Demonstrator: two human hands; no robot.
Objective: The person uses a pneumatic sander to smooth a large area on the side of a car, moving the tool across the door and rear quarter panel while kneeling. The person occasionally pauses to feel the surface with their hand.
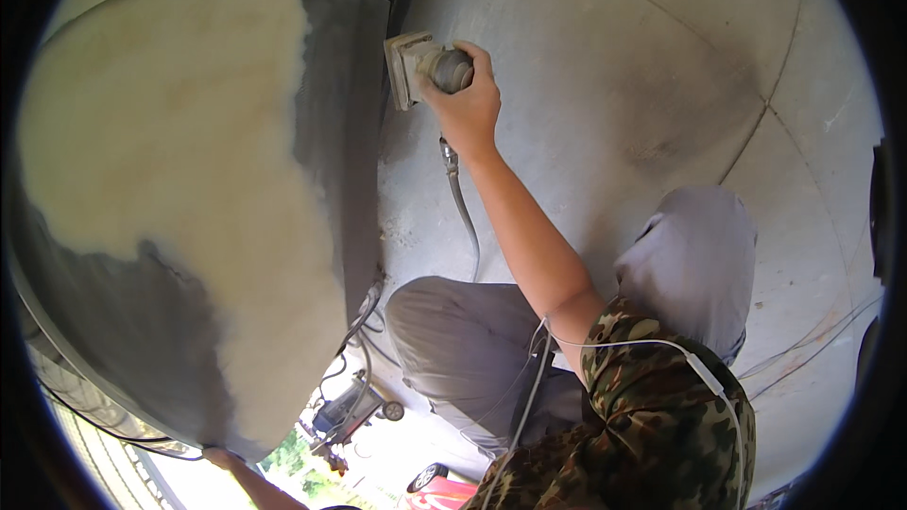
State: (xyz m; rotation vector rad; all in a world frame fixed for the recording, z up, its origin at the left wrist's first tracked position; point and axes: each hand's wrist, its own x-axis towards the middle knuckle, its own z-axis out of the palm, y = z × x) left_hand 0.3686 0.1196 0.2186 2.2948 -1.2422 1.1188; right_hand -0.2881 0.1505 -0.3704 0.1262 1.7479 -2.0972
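Note:
My right hand (pixel 465 99) is wrapped around the round grey head of a pneumatic sander (pixel 409 71) with a flat, square pad. The pad faces left, close to the dark grey edge of a car body panel (pixel 345 123); whether they touch I cannot tell. From the tool's metal fitting a grey air hose (pixel 463 203) hangs down. Pale yellowish filler (pixel 179 123) covers much of the panel, with grey patches around it. At the panel's lower left edge lies my left hand (pixel 223 459), its fingers mostly hidden.
Dusty, cracked concrete floor (pixel 567 57) spreads to the right, with dark stains. My bent knees (pixel 463 321) are close below the sander. A white cable (pixel 661 344) runs over my camouflage sleeve. A wheeled machine (pixel 345 411) and a red car (pixel 439 491) stand in the bright area beyond.

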